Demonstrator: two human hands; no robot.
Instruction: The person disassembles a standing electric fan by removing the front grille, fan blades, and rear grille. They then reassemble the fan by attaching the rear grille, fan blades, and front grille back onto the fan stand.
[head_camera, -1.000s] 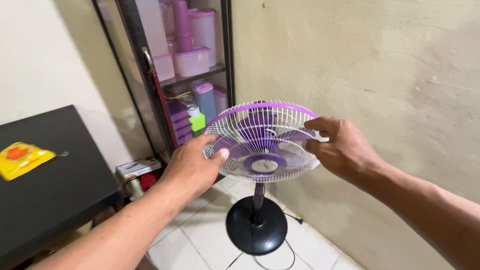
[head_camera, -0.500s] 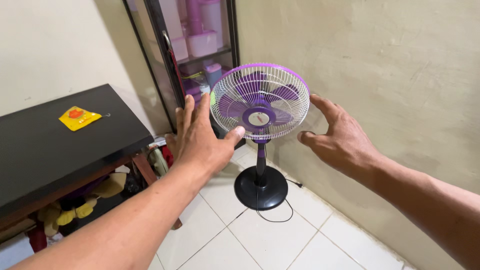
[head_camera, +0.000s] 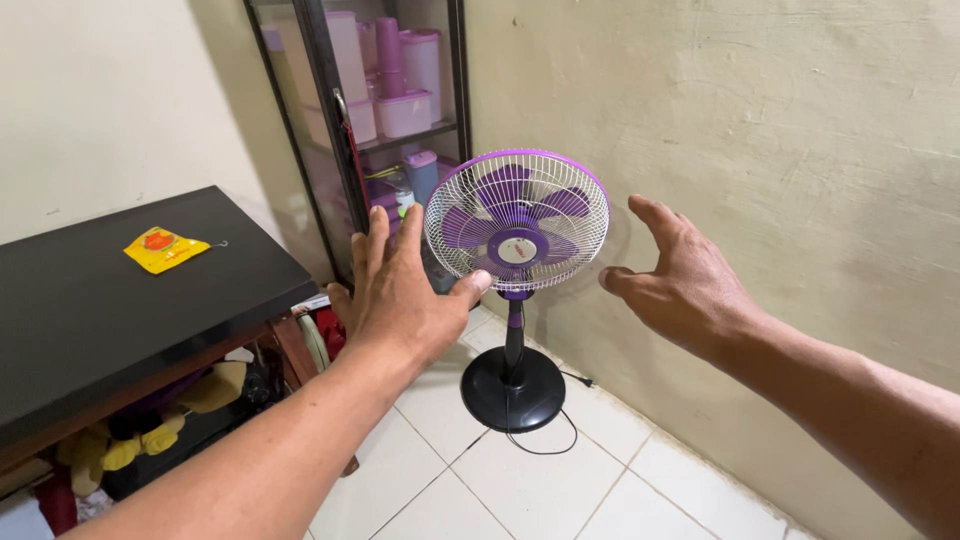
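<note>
**Both hands open at the fan's grille**

My left hand (head_camera: 400, 290) is spread wide, its thumb tip at the lower left rim of the purple stand fan (head_camera: 517, 220); whether it touches I cannot tell. My right hand (head_camera: 680, 280) hovers open just beside the right rim, gripping nothing. The fan stands upright on the white tiled floor (head_camera: 520, 480) against the wall. A flat yellow packet (head_camera: 165, 248) with a red label lies on the black table (head_camera: 110, 310), well apart. Pale pink tubs (head_camera: 405, 110) sit in the glass cabinet (head_camera: 330, 130) behind.

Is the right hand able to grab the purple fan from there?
Probably yes. The right hand is open beside the fan, fingers spread toward the cage, and nothing sits between them.
</note>
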